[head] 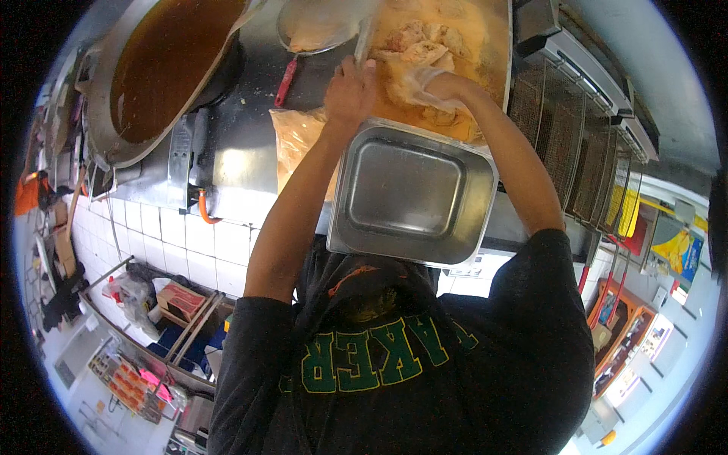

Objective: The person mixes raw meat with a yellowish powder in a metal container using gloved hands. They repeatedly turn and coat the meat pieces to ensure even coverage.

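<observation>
My bare left hand [351, 91] grips the near left rim of a large metal tray [508, 62] filled with orange-tan breading powder [392, 91]. My right hand [441, 88], in a clear plastic glove, is down in the powder beside several coated pieces of meat, probably chicken [424, 51]. Its fingers are hidden by glove and powder, so whether it holds a piece is unclear. A deep stainless steel pan [406, 187] sits between my forearms, against the tray's near edge, with nothing in it. Left of it lies a plastic bag of tan powder [296, 142], partly behind my left forearm.
A round strainer [318, 25] with a red handle [286, 82] lies left of the tray. Farther left stands a big pot of brown liquid [165, 62]. Wire fryer baskets [560, 114] line the right side. Below left is a shelf with a cardboard box [181, 301].
</observation>
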A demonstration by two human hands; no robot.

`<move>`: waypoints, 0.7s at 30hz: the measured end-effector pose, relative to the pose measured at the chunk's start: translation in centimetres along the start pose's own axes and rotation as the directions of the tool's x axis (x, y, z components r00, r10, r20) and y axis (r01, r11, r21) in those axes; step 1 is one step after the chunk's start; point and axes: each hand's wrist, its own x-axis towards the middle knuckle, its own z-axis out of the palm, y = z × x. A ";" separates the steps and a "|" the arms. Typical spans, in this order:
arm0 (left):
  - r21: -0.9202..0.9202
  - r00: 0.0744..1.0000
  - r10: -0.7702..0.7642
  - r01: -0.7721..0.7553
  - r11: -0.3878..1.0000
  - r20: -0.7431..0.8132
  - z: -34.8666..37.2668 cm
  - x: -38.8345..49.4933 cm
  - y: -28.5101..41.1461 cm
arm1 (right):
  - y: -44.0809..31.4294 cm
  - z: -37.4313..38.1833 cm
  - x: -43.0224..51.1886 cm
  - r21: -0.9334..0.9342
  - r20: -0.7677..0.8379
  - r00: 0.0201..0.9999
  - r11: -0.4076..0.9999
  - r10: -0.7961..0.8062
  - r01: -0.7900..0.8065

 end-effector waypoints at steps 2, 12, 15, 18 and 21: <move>0.003 1.000 -0.003 0.003 1.000 -0.003 -0.2 -0.2 0.2 | 0.0 -0.2 -1.3 -0.066 0.152 0.988 0.997 0.040 -0.031; 0.023 0.998 -0.032 0.031 0.999 0.047 0.0 0.3 -0.1 | -4.0 3.0 5.2 0.141 -0.050 0.999 0.990 0.011 -0.004; 0.006 1.000 0.000 0.000 1.000 -0.016 0.4 0.2 -0.6 | -5.5 4.8 9.2 0.214 -0.064 0.998 0.977 0.020 -0.006; 0.004 0.997 0.069 -0.069 0.998 -0.034 0.6 0.2 -0.9 | -5.3 6.0 9.8 0.221 -0.023 1.000 0.975 0.009 -0.004; -0.001 0.995 0.097 -0.097 0.995 -0.012 0.4 0.2 -1.0 | -4.4 6.0 7.5 0.131 0.060 0.998 0.991 -0.004 -0.004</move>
